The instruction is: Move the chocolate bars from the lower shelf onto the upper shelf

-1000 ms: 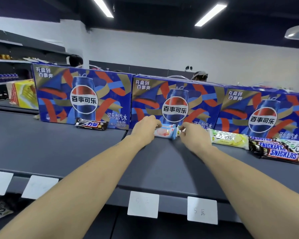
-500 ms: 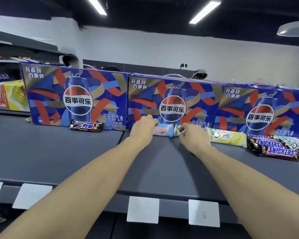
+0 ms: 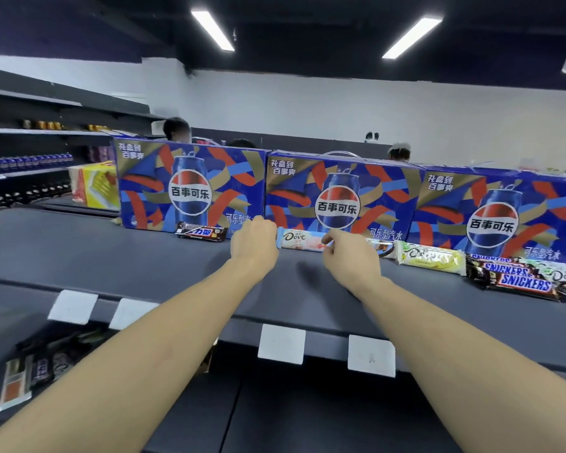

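**Both hands on a white chocolate bar, upper shelf**

While more bars lie blurred on the lower shelf beneath the forearms, the left hand and right hand curl their fingers on the two ends of a white bar resting on the upper shelf; right of the fingers lie a yellow-green bar and brown bars; left, a dark bar; behind stand blue cola boxes.

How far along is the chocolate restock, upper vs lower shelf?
Done: the dark grey upper shelf already carries a dark Snickers bar at left, a pale yellow Dove bar and stacked brown Snickers bars. In hand: the left hand and right hand are setting down a white-and-pink Dove bar. Left: several wrapped bars on the lower shelf.
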Action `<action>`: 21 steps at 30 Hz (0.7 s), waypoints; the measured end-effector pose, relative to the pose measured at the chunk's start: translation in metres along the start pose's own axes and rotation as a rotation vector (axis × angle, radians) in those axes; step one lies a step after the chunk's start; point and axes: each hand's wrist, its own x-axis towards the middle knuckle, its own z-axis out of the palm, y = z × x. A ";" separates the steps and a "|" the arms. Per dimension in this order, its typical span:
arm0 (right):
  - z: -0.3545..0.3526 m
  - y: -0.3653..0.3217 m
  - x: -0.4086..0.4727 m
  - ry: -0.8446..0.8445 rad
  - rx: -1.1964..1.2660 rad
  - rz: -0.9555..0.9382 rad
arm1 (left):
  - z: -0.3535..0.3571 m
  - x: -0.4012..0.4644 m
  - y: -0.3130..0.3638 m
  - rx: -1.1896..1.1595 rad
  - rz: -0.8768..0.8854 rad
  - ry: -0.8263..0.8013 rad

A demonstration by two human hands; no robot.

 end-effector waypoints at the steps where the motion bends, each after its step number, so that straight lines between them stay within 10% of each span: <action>1: -0.002 -0.010 -0.007 0.015 0.031 -0.025 | -0.006 -0.010 -0.003 0.000 -0.020 0.013; 14: -0.003 -0.145 -0.139 0.111 0.452 -0.350 | -0.081 -0.180 -0.082 0.112 -0.207 0.227; 21: 0.031 -0.188 -0.185 -0.064 0.446 -0.418 | -0.086 -0.249 -0.155 0.206 -0.335 0.007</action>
